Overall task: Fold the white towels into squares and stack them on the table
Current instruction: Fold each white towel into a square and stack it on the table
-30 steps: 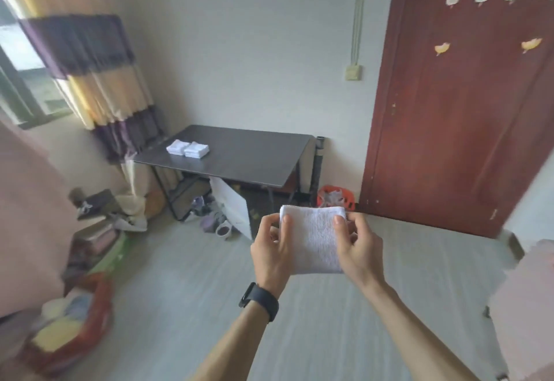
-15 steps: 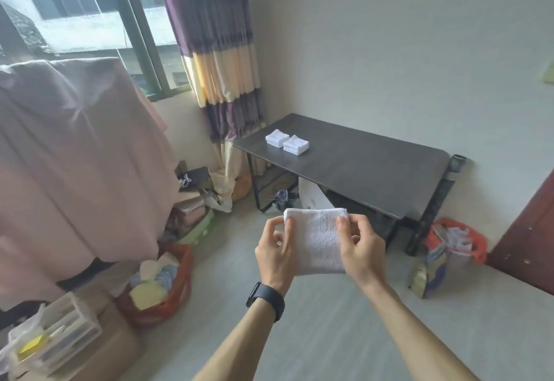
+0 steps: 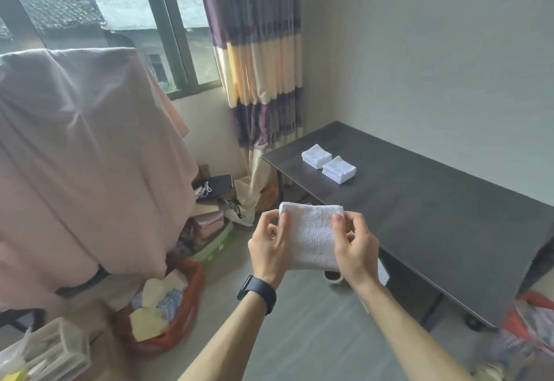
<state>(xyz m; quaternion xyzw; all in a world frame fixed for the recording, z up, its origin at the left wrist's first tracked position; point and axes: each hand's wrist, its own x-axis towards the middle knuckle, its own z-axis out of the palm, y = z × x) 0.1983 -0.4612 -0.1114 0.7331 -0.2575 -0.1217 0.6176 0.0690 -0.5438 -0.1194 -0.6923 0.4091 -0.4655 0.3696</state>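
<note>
A folded white towel (image 3: 313,236) is held up in front of me, in the air just short of the dark table (image 3: 434,218). My left hand (image 3: 269,248), with a black watch on its wrist, pinches the towel's left edge. My right hand (image 3: 355,248) pinches its right edge, thumb on the front face. On the table's far left end lie two stacks of folded white towels, one stack (image 3: 316,156) nearer the corner and the other stack (image 3: 339,169) right beside it.
A pink sheet (image 3: 84,155) hangs over something at the left. An orange basket (image 3: 192,299) of cloths sits on the floor below it. A striped curtain (image 3: 257,50) hangs by the window. A red basket (image 3: 527,320) stands at the right, under the table's end.
The view has swung left and closer to the table; the door is gone from sight. Both hands still hold the folded towel the same way, now nearer the table's edge.
</note>
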